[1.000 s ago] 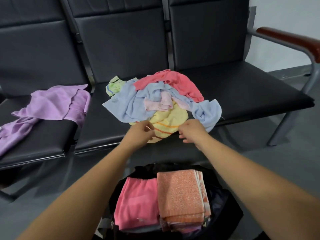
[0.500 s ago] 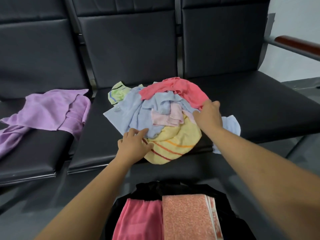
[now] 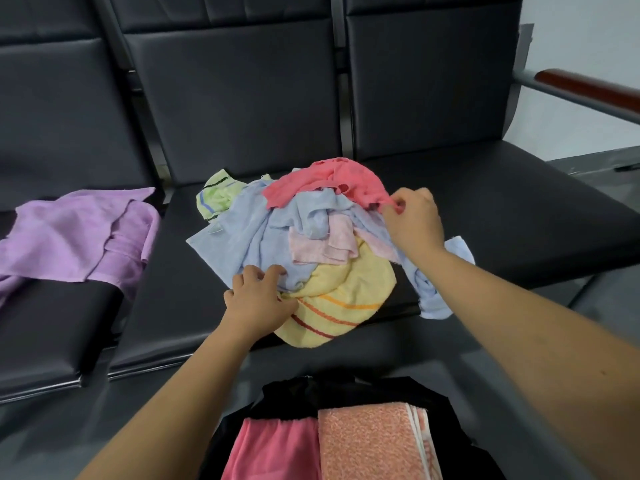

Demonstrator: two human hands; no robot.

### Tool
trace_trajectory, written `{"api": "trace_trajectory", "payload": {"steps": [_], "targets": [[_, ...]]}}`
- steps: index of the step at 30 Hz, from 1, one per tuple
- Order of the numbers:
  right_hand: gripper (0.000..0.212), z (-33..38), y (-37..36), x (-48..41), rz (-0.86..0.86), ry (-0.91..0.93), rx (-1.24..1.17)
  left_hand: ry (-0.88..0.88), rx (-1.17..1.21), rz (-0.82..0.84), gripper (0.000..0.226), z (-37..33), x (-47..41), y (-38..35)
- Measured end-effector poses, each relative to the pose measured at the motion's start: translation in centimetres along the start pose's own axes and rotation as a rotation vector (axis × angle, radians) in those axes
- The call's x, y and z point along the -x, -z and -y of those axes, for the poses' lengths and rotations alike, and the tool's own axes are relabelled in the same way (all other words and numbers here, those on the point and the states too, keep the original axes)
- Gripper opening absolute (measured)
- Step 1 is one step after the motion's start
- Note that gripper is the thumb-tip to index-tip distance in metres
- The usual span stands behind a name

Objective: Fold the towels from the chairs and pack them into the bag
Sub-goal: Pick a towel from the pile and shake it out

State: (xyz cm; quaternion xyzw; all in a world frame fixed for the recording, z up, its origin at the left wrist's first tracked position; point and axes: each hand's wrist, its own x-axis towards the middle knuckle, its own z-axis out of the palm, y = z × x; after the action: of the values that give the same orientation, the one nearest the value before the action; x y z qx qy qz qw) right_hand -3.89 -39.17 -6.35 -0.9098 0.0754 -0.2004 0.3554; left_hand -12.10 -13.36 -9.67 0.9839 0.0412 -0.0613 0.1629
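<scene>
The right hand (image 3: 414, 223) is at the right side of the heap, thumb and forefinger pinching the edge of the coral towel (image 3: 325, 183). That towel crowns the pile toward the back of the middle seat (image 3: 166, 317).

The left hand (image 3: 258, 303) is at the near side, fingers spread and only lightly bent. The fingertips rest on the light blue towel (image 3: 259, 233) and the palm lies on the rim of the yellow striped towel (image 3: 346, 299). It presses down and grips nothing.

The yellow one bulges at the front of the heap and laps over the seat's front edge. A pale pink towel (image 3: 322, 245) lies crumpled in the middle, between the blue and the yellow. A green towel (image 3: 216, 197) pokes out at the back left corner of the pile. One tail of the light blue towel trails out under the right forearm and hangs off the front edge.

On the left seat (image 3: 45, 327), well apart from the heap, a purple towel (image 3: 79, 233) lies loosely spread and runs off the left of the view.

At the bottom, in front of the chairs, the black bag (image 3: 343, 396) stands open. It holds a folded pink towel (image 3: 273, 448) at the left, touching a folded salmon towel (image 3: 367, 445) at the right.

A wooden armrest (image 3: 588, 90) shows at the far right.
</scene>
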Motion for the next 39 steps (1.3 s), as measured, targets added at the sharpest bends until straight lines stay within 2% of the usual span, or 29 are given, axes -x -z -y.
{"api": "trace_trajectory", "payload": {"steps": [3, 5, 8, 10, 12, 14, 17, 20, 25, 28, 31, 34, 37, 39], "targets": [[0.012, 2.7, 1.8, 1.4, 0.084, 0.156, -0.174, 0.022, 0.201, 0.001, 0.050, -0.7, 0.5, 1.3], [0.015, 4.6, 3.6, 3.0, 0.200, 0.210, -0.275, -0.020, 0.387, -0.079, 0.049, -1.3, 1.2, 2.3], [0.017, 7.4, 6.8, 5.8, 0.349, 0.255, -0.397, -0.229, 0.647, -0.219, 0.053, -2.4, 3.3, 4.6], [0.013, 8.8, 8.7, 7.4, 0.465, 0.297, -0.439, -0.358, 0.826, -0.181, 0.064, -3.1, 5.4, 6.3], [0.010, 10.1, 10.3, 8.9, 0.575, 0.359, -0.433, -0.470, 0.895, -0.107, 0.072, -3.6, 7.2, 7.9], [0.016, 11.5, 11.8, 10.0, 0.607, 0.418, -0.431, -0.545, 0.863, -0.070, 0.062, -3.7, 8.4, 9.2], [0.017, 13.3, 14.2, 10.8, 0.494, 0.437, -0.433, -0.499, 0.786, -0.137, 0.017, -3.7, 10.2, 11.8], [0.011, 13.9, 16.5, 10.8, 0.416, 0.439, -0.363, -0.469, 0.703, -0.206, 0.014, -3.2, 12.0, 14.5], [0.006, 14.5, 19.8, 11.2, 0.417, 0.485, -0.101, -0.458, 0.647, -0.301, 0.018, -3.9, 15.0, 19.6], [0.005, 15.6, 22.3, 11.6, 0.380, 0.453, -0.046, -0.461, 0.628, -0.365, 0.020, -5.0, 16.8, 22.8], [0.009, 16.9, 24.9, 11.8, 0.278, 0.409, -0.094, -0.438, 0.584, -0.430, 0.022, -5.7, 18.7, 25.7], [0.011, 18.3, 27.1, 12.1, 0.202, 0.367, -0.160, -0.477, 0.487, -0.420, 0.014, -5.4, 21.1, 28.2], [0.005, 19.6, 28.5, 13.1, 0.223, 0.256, -0.425, -0.489, 0.322, -0.417, 0.020, -4.1, 23.1, 30.0], [0.011, 20.1, 29.0, 13.7, 0.266, 0.171, -0.646, -0.460, 0.269, -0.444, 0.017, -2.9, 23.9, 30.9]]}}
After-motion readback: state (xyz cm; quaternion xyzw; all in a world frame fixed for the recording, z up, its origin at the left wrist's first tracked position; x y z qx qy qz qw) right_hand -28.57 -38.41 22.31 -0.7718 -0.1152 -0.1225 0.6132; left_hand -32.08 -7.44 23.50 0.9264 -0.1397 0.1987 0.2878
